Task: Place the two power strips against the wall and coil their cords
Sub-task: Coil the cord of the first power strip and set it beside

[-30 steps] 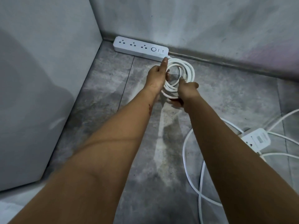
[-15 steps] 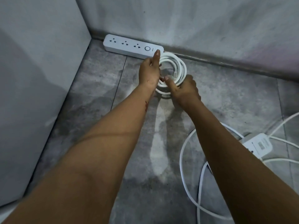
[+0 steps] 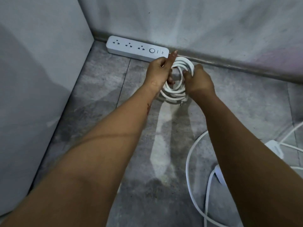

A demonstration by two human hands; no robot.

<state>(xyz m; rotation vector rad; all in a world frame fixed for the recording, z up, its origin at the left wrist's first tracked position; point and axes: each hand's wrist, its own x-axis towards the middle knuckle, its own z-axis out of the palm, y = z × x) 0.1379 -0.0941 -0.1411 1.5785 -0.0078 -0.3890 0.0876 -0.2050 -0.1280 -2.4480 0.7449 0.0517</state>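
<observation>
A white power strip point(image 3: 136, 48) lies flat on the floor along the back wall, near the left corner. Its cord is wound into a round coil point(image 3: 176, 89) just right of the strip's end. My left hand point(image 3: 158, 73) holds the coil's left side, its index finger stretched toward the wall. My right hand point(image 3: 198, 81) grips the coil's right side, fingers curled over the loops. A second white power strip point(image 3: 275, 147) lies at the lower right, mostly hidden behind my right forearm, with its cord point(image 3: 190, 163) loose in wide loops on the floor.
Grey tiled floor point(image 3: 101, 89) meets the back wall point(image 3: 196, 22) at a dark skirting line. A pale vertical panel point(image 3: 37, 63) closes off the left side, forming a corner. Loose cord loops cover the floor at the lower right.
Both hands stay on the coil. My right hand has shifted from the coil's near side round to its right side, and the coil now lies lower beside the strip.
</observation>
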